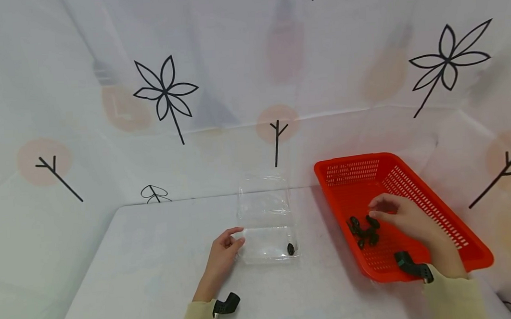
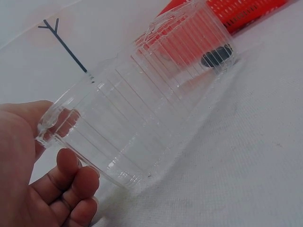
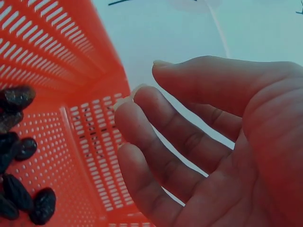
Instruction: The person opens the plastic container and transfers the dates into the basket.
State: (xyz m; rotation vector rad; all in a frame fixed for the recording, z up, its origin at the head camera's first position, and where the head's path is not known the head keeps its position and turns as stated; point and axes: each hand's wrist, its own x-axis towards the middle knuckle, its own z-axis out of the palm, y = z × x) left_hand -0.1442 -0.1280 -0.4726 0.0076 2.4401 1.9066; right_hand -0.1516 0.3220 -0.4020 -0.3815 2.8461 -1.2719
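A clear plastic box [image 1: 266,243] with its lid [image 1: 264,197] raised stands on the table, and one dark oblong dried fruit [image 1: 290,249], like a date, lies in its front right corner. At the box's left edge, my left hand [image 1: 223,252] holds the rim; one fingertip shows through the plastic in the left wrist view. My right hand [image 1: 403,217] hovers over the red basket [image 1: 435,205], fingers loosely bent and thumb apart, nothing between them. Several more dark, glossy dried fruits [image 3: 43,206] lie in the basket, left of that hand.
The white-covered table [image 1: 157,270] carries the box at its middle and the slotted basket at its right. A printed cloth [image 1: 234,83] hangs right behind the table. Small black cameras are strapped to both wrists.
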